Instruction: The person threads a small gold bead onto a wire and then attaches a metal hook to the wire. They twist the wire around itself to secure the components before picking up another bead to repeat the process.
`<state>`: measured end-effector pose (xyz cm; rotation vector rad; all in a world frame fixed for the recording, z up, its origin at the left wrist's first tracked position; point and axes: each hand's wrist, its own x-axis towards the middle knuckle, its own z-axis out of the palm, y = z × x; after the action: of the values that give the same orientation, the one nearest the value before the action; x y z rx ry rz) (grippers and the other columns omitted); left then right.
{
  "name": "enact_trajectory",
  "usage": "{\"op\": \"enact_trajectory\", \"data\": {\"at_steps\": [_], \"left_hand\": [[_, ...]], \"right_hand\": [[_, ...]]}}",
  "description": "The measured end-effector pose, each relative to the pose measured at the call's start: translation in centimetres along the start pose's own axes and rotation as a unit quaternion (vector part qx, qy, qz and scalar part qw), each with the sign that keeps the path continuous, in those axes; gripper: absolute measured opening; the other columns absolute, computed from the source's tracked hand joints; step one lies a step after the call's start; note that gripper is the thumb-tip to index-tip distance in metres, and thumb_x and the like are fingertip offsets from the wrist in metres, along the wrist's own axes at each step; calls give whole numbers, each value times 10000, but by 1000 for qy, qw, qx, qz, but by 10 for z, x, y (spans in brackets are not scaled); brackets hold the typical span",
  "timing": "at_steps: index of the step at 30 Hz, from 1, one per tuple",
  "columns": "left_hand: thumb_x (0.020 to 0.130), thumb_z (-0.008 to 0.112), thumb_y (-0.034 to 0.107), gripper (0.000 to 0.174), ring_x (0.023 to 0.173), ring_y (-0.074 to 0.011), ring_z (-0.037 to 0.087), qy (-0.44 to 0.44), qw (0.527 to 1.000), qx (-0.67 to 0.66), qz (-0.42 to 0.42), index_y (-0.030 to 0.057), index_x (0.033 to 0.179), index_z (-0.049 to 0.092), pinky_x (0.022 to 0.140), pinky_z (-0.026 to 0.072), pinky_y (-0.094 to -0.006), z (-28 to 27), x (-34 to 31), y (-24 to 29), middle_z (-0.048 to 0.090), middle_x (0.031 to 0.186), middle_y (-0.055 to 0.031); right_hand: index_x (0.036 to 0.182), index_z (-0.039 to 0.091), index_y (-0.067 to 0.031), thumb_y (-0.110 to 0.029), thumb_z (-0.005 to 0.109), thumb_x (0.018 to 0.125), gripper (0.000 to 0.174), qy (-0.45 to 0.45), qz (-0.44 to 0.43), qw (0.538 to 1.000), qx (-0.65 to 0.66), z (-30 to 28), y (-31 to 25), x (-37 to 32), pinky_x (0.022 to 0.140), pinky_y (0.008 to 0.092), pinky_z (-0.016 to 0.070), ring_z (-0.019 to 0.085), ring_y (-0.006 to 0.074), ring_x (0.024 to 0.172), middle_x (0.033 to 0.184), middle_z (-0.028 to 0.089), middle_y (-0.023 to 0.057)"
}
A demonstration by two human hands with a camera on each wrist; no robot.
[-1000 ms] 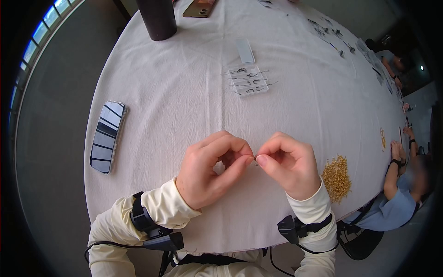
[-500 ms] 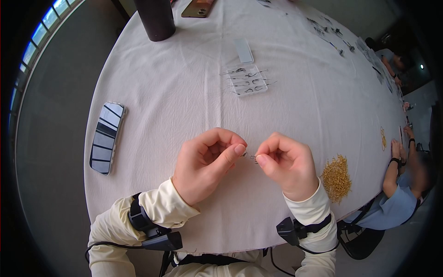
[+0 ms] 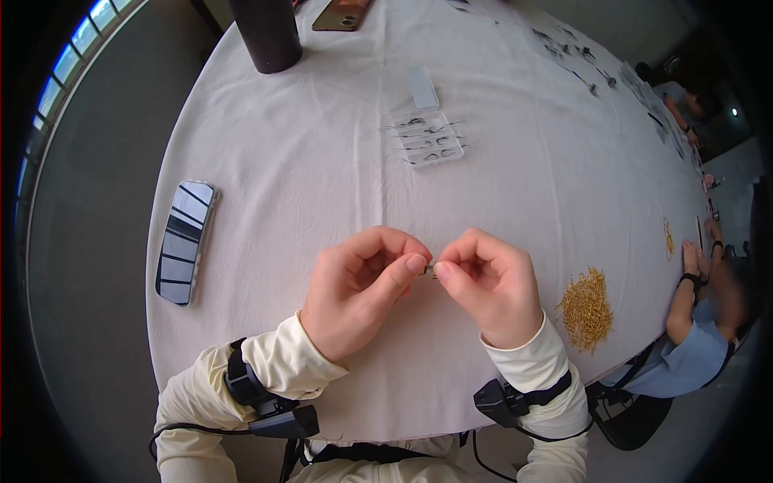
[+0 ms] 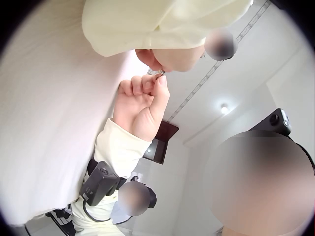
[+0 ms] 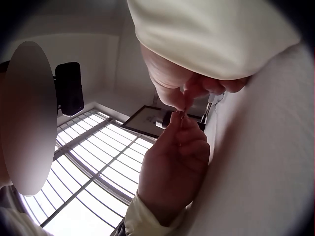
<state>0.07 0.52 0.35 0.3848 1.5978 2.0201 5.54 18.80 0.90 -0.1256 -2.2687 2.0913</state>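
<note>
My left hand pinches a small dark, thin metal-looking piece between thumb and forefinger. Right beside it, my right hand pinches another tiny dark piece the same way. The fingertips of both hands almost meet over the cloth, covering most of the two pieces; I cannot tell their exact kind. The left wrist view catches the right hand from the side, thumb against forefinger. From the right wrist view, the left hand reaches up to the other hand's fingertips.
Beyond the hands lies a clear compartment box of dark curved hooks, its lid behind. A heap of small gold pieces is at right. A phone lies left; a dark tumbler and another phone are far back.
The hands drew apart, showing a small piece at each hand's fingertips. Since then the right hand has moved left, and the fingertips are close together again.
</note>
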Motion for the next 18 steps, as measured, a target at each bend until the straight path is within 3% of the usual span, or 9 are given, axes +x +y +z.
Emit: {"op": "enact_trajectory", "data": {"at_steps": [8, 10, 18], "left_hand": [[1001, 627, 91, 132, 801, -71, 593, -6, 999, 26, 22, -32, 1047, 640, 728, 490, -229, 2, 0, -1, 674, 916, -30], [985, 630, 48, 77, 730, -74, 566, -2, 993, 73, 96, -20, 1017, 646, 639, 460, -223, 2, 0, -5, 650, 887, -31], [903, 647, -75, 110, 790, -124, 631, 21, 952, 232, 198, -21, 999, 659, 704, 502, -253, 0, -1, -1, 671, 930, -82]], "right_hand": [[811, 648, -11, -77, 735, 867, 122, 38, 31, 999, 4, 4, -2, -3, 575, 203, 385, 440, 23, 642, 691, 581, -41], [804, 645, -13, -76, 733, 867, 125, 45, 29, 999, 5, 7, -3, -4, 567, 205, 377, 428, 23, 635, 682, 567, -44], [787, 636, -1, -78, 726, 870, 145, 68, 25, 997, 30, 11, -2, -6, 543, 207, 347, 388, 19, 618, 653, 513, -60]]}}
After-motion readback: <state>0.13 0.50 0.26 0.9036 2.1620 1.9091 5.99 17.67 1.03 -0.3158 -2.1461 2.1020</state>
